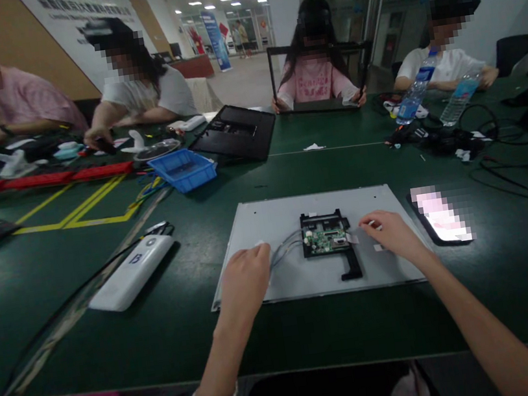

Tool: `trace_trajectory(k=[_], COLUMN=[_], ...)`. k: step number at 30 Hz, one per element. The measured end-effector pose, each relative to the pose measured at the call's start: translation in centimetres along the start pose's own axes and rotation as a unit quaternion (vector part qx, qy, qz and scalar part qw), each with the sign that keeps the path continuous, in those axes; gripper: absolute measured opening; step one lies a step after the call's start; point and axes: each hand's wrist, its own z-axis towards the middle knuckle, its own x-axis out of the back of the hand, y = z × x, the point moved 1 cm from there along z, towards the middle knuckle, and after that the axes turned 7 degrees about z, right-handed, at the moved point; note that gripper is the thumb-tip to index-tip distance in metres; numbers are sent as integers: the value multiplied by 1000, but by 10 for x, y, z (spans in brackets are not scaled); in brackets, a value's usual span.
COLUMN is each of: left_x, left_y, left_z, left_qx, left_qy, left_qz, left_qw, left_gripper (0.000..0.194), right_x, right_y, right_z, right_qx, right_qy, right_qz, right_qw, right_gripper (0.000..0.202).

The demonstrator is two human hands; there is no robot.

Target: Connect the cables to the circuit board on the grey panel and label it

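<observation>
A flat pale-grey panel (pixel 296 288) lies on the table in front of me. On it sits a black plastic bracket (pixel 351 267) carrying a green circuit board (pixel 324 241), from which thin grey cables (pixel 290 241) run left toward my left hand (pixel 246 278). That hand is closed over the panel's left part, its fingertips partly hidden; a bit of white shows by them. To the right of the board, my right hand (pixel 391 232) has thumb and forefinger pinched together, with something small and whitish at the tips. A small clear or pale strip (pixel 352 238) sticks out at the board's right edge.
A white power bank (pixel 133 274) with a cable lies left; a phone (pixel 441 217) lies right of the panel. Beyond are a blue tray (pixel 184 171), a black back cover (pixel 235 133) and water bottles (pixel 414 95). Across the table, a person holds a black frame (pixel 324 105).
</observation>
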Motion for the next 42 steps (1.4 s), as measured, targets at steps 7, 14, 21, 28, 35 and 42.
trace_trajectory(k=[7, 14, 21, 28, 35, 42], left_x=[-4, -5, -10, -18, -24, -17], left_y=[37, 35, 32, 35, 32, 35], left_z=[-7, -7, -2, -2, -4, -7], left_qx=[-55, 3, 83, 87, 93, 50], left_qy=[-3, 43, 1, -11, 11, 70], left_qz=[-25, -73, -69, -75, -85, -115], left_qw=[998, 996, 994, 993, 992, 990], left_gripper=[18, 24, 14, 17, 16, 26], right_x=[1, 3, 1, -11, -1, 28], right_y=[0, -5, -7, -15, -6, 23], right_z=[0, 0, -1, -5, -1, 0], right_qx=[5, 2, -2, -13, -44, -123], right_qy=[-5, -10, -17, -75, -50, 5], right_qz=[-10, -6, 39, 106, 106, -42], right_qw=[1000, 1000, 999, 991, 992, 991], right_gripper=[20, 21, 19, 27, 17, 13])
